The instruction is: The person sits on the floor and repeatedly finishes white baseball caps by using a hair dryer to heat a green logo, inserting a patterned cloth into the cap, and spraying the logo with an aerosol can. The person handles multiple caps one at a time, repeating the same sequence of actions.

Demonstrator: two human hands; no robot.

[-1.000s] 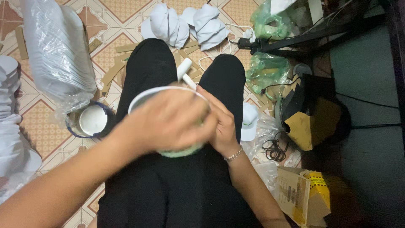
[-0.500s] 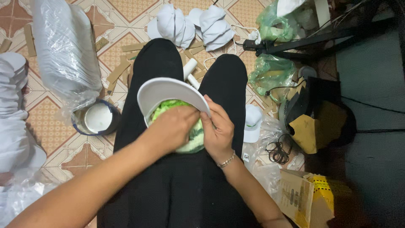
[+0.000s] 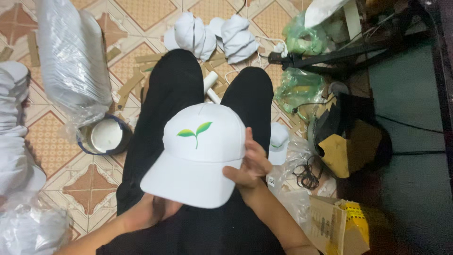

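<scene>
I hold the white cap [image 3: 200, 151] over my lap. My right hand [image 3: 250, 170] pinches its side, fingers closed on the crown. My left hand [image 3: 158, 210] sits under the brim, its grip hidden, so I cannot tell.

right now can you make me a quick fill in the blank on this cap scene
1. The white cap bears a green ____ logo.
2. The right hand grips the cap's ____ side.
3. The left hand sits under the cap's ____.
4. The round tin lies on the ____ floor.

Missing words: sprout; right; brim; tiled
</scene>
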